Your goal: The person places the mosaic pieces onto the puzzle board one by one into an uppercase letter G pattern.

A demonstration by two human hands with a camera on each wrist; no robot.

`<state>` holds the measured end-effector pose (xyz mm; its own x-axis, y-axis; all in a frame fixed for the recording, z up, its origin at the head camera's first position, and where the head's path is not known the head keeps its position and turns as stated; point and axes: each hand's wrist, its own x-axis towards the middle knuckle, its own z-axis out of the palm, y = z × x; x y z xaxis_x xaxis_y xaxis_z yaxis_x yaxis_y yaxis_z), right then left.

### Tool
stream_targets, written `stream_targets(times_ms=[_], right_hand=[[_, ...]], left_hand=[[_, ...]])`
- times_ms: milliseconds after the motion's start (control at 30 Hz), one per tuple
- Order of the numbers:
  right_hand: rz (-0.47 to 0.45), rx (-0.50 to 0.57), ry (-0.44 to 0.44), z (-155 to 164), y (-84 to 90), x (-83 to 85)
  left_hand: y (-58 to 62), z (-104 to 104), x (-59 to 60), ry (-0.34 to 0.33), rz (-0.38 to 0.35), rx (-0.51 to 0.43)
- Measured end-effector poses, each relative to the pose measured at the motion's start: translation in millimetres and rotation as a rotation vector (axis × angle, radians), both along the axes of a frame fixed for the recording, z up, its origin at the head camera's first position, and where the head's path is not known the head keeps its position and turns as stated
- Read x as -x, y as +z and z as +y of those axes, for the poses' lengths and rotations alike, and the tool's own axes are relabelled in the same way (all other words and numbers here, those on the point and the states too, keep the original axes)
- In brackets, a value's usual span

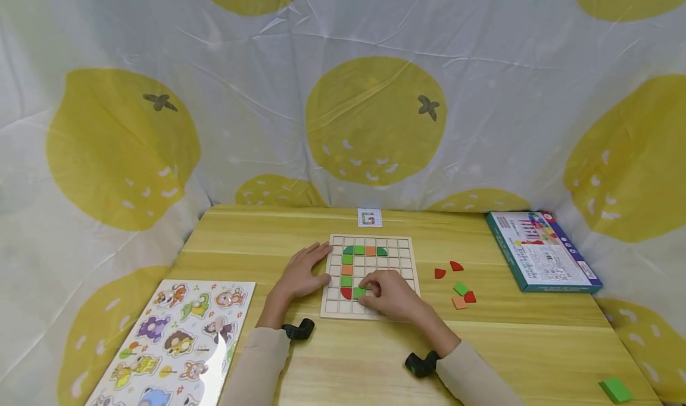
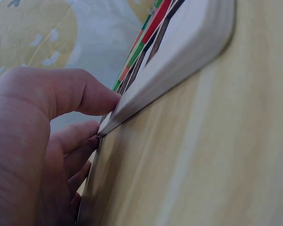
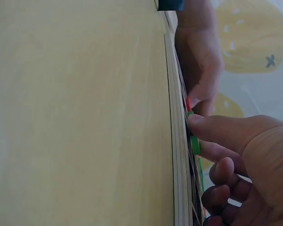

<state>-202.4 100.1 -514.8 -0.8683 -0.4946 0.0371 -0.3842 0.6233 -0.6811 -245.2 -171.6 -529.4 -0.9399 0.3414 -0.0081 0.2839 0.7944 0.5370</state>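
A wooden grid board (image 1: 333,306) lies on the table, bearing a C-shaped row of green, orange and red tiles. My left hand (image 1: 302,273) rests at its left edge, fingers extended along the table. In the left wrist view the thumb (image 2: 101,100) touches the board's rim. My right hand (image 1: 393,293) is over the lower part of the board. Its thumb and index finger pinch a green square tile (image 1: 359,293), beside a red quarter-round tile (image 1: 346,293). In the right wrist view, the green tile (image 3: 195,145) stands at the fingertips; the other fingers are curled loosely.
Right of the board lie loose red quarter-round pieces (image 1: 440,273), a green square (image 1: 461,288) and an orange square (image 1: 460,302). A small pattern card (image 1: 370,218) lies behind it. A box (image 1: 541,251), an animal puzzle board (image 1: 177,340) and a green block (image 1: 616,389) lie farther out.
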Motion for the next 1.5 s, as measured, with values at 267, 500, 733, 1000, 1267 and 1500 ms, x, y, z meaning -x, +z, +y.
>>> stream_targets(times_ms=[267, 500, 733, 1000, 1267, 1500], right_hand=[[0.023, -0.002, -0.010, -1, -0.5, -0.3], [0.024, -0.006, -0.007, -1, -1.4, 0.3], [-0.014, 0.031, -0.025, 6, -0.5, 3.4], [-0.027, 0.086, -0.098, 35, 1.2, 6.5], [-0.025, 0.097, -0.180, 76, 9.3, 4.9], [-0.008, 0.119, -0.185, 115, 9.1, 1.5]], left_hand=[[0.8, 0, -0.3, -0.009, 0.006, -0.002], [2.6, 1, -0.2, -0.015, 0.007, -0.003], [3.2, 1, 1.0, -0.021, 0.007, 0.000], [0.5, 3, 1.6, -0.026, 0.009, 0.003], [-0.1, 2, 1.1, -0.013, 0.014, -0.013], [0.8, 0, -0.1, -0.018, 0.013, -0.012]])
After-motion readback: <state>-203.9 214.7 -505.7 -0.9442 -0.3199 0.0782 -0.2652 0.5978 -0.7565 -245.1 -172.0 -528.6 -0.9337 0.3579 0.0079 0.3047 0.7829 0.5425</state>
